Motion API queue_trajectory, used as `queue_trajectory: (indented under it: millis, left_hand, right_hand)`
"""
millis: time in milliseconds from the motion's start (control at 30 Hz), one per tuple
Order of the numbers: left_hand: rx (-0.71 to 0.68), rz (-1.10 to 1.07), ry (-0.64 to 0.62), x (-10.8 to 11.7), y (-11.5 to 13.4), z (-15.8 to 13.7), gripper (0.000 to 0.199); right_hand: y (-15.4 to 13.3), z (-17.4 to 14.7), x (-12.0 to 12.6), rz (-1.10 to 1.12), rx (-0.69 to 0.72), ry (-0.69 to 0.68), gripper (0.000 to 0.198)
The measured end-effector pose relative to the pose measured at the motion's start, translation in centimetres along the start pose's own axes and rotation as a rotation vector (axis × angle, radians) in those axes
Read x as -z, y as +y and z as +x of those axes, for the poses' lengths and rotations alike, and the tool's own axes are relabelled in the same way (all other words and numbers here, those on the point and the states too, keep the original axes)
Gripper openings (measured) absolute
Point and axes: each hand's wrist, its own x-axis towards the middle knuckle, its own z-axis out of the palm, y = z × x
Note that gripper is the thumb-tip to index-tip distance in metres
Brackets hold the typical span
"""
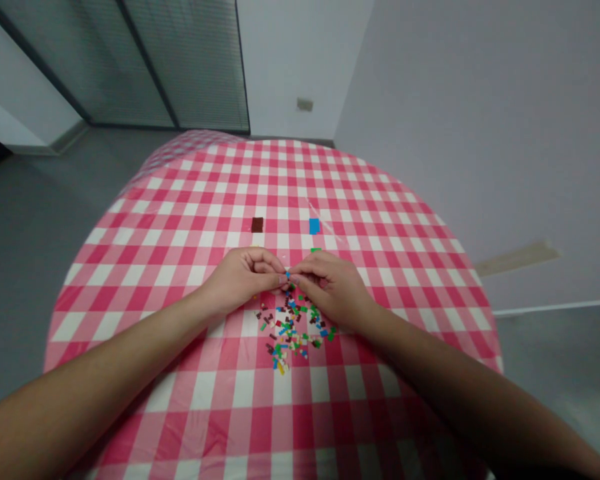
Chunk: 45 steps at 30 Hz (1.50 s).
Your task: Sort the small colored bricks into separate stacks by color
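A tiny blue building brick [288,275] is pinched between the fingertips of both hands, above the middle of the table. My left hand [253,272] grips it from the left, thumb and forefinger closed. From the other side my right hand [333,283] meets it with a like pinch. Whether it is one piece or several joined is too small to tell. Just below the hands lies a loose pile of tiny bricks [291,327] in green, blue, brown, white, yellow and red. Part of a green piece [316,250] shows behind my right hand.
Beyond the hands, a flat brown square [257,225] and a flat blue square [315,227] lie apart on the red-and-white checked tablecloth [180,233]. The round table stands near a plain wall [455,120] on the right and a glass partition [180,60] at the back.
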Motion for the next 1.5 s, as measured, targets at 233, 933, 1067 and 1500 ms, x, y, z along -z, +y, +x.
queue_trajectory:
  millis: [233, 933, 1067, 1500]
  left_hand:
    - [0.009, -0.001, 0.008, 0.0, 0.0, 0.1, 0.021]
    - [-0.058, 0.088, -0.077, 0.1, 0.4, -0.3, 0.012]
    - [-0.067, 0.080, -0.051, 0.3, 0.3, -0.2, 0.009]
    - [-0.053, 0.097, -0.057, 0.3, 0.4, -0.3, 0.013]
  right_hand:
    - [0.5, -0.3, 0.0, -0.068, 0.063, -0.009, 0.011]
    - [2.4, 0.7, 1.8, -0.234, -0.033, 0.108, 0.010]
    - [6.0, 1.7, 3.8, -0.363, -0.225, 0.160, 0.010]
    - [8.6, 2.6, 4.1, -0.297, -0.347, -0.008, 0.015]
